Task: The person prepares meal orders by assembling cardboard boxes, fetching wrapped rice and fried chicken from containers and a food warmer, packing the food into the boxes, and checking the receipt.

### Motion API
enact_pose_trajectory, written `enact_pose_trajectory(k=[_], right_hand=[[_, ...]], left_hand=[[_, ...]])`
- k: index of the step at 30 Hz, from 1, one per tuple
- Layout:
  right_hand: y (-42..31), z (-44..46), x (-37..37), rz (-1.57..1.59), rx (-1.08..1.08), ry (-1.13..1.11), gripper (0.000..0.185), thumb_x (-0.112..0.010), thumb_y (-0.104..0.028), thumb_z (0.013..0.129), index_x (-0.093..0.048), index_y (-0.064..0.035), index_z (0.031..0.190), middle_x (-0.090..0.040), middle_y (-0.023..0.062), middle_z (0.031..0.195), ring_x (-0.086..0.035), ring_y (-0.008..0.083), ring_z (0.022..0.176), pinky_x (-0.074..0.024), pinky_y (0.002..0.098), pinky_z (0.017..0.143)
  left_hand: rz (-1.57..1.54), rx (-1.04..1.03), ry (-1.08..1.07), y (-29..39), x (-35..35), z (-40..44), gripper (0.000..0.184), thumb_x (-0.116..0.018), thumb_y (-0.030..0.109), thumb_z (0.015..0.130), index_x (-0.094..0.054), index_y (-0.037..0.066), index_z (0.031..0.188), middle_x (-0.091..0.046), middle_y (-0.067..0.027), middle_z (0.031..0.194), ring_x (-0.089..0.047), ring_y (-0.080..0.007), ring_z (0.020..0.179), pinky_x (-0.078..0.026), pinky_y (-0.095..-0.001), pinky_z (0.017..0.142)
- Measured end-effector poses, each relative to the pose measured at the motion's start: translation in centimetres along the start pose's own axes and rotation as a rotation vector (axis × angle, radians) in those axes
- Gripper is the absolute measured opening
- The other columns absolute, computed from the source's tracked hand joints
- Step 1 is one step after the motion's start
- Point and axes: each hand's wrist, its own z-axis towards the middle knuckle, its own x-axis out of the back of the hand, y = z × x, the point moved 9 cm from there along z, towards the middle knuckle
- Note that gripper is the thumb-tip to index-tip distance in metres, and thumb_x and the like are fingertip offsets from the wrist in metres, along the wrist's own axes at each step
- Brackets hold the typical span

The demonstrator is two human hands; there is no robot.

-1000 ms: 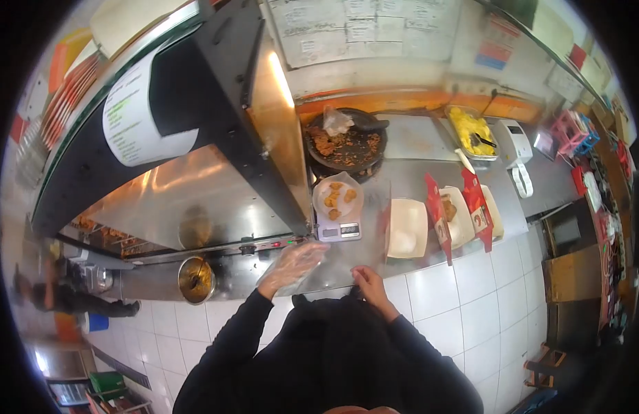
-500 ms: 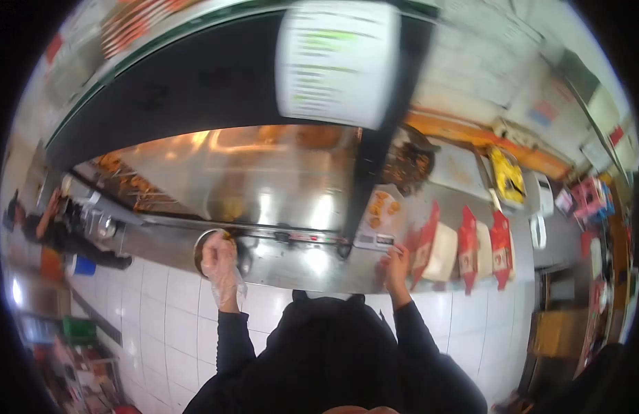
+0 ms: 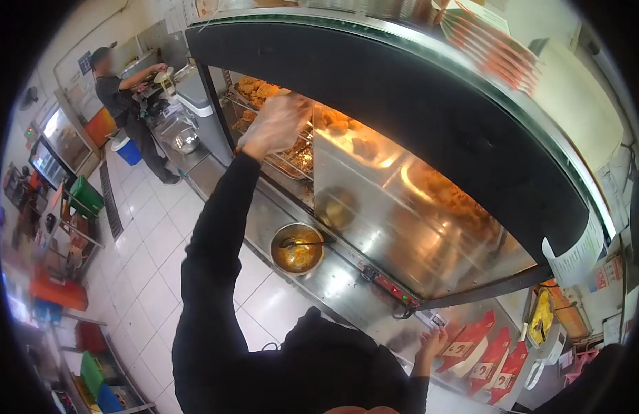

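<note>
My left hand (image 3: 278,125), in a clear plastic glove, reaches up at the opening of the heated display cabinet (image 3: 388,90). Motion blurs its fingers, so what they hold, if anything, cannot be made out. Golden fried food (image 3: 256,90) lies on wire racks beside and behind it. Below, a steel bowl (image 3: 297,259) with yellow-brown residue stands on the counter, a dark-handled utensil (image 3: 302,243) in it. My bare right hand (image 3: 432,341) is beside the red and white cartons (image 3: 464,345), fingers apart. Just past its fingertips is the scale (image 3: 438,320), mostly hidden.
A co-worker (image 3: 130,103) stands at the far-left counter, hands over equipment there. A blue bucket (image 3: 126,148) sits on the tiled floor (image 3: 150,238). The cabinet's control strip (image 3: 392,288) runs along its lower edge. A yellow bag (image 3: 541,317) is at the right.
My left hand has left the bowl and risen to the cabinet's left opening. The view has turned left, bringing the co-worker fully into sight. My right hand stays near the scale and cartons.
</note>
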Motion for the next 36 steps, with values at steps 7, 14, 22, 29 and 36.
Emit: enact_pose_trajectory(k=[7,14,22,29,36], right_hand=[[-0.2,-3.2,-2.6,0.008,0.057,0.033,0.032,-0.058,-0.014,0.089,-0.05,-0.013,0.12,-0.055,0.0051,0.094,-0.057,0.0155,0.065,-0.0467,0.0264,0.056],[3.1,-5.9,-1.1,0.004,0.019,0.097,0.029,-0.057,-0.016,0.09,-0.051,-0.0116,0.119,-0.056,0.0074,0.097,-0.059,0.0173,0.067,-0.0485,0.0286,0.056],[3.5,-5.9,-1.1,0.014,-0.017,0.1,0.021,-0.056,-0.012,0.092,-0.053,-0.0093,0.112,-0.057,0.0066,0.091,-0.058,0.0151,0.062,-0.0467,0.0264,0.052],[1.4,-3.3,-3.0,-0.062,0.048,-0.056,0.028,-0.058,-0.019,0.09,-0.054,-0.0102,0.116,-0.057,0.0075,0.096,-0.06,0.018,0.07,-0.0497,0.0299,0.058],[1.0,-3.3,-1.8,-0.084,0.05,-0.067,0.022,-0.058,-0.017,0.091,-0.057,-0.0095,0.111,-0.057,0.0063,0.093,-0.059,0.0164,0.067,-0.049,0.0283,0.058]], left_hand=[[-0.629,0.02,-0.083,-3.6,-8.5,10.2,0.033,-0.059,0.028,0.093,-0.066,0.007,0.117,-0.067,-0.0158,0.111,-0.064,-0.0299,0.103,-0.049,-0.0394,0.089],[-0.687,0.042,-0.16,-4.0,-11.6,12.7,0.033,-0.057,0.025,0.091,-0.064,0.006,0.117,-0.066,-0.0166,0.112,-0.062,-0.0314,0.104,-0.048,-0.0404,0.09],[-0.728,0.089,-0.135,-5.4,-11.5,10.3,0.033,-0.056,0.021,0.089,-0.063,0.005,0.117,-0.065,-0.0176,0.113,-0.06,-0.0332,0.105,-0.047,-0.0416,0.093],[-0.688,0.097,-0.109,-2.5,-10.7,9.4,0.034,-0.055,0.018,0.087,-0.062,0.004,0.118,-0.064,-0.0184,0.113,-0.059,-0.0347,0.106,-0.045,-0.0427,0.094],[-0.652,0.153,-0.111,-0.9,-10.5,10.7,0.035,-0.054,0.015,0.086,-0.061,0.003,0.118,-0.063,-0.0192,0.114,-0.057,-0.0363,0.108,-0.044,-0.0437,0.096]])
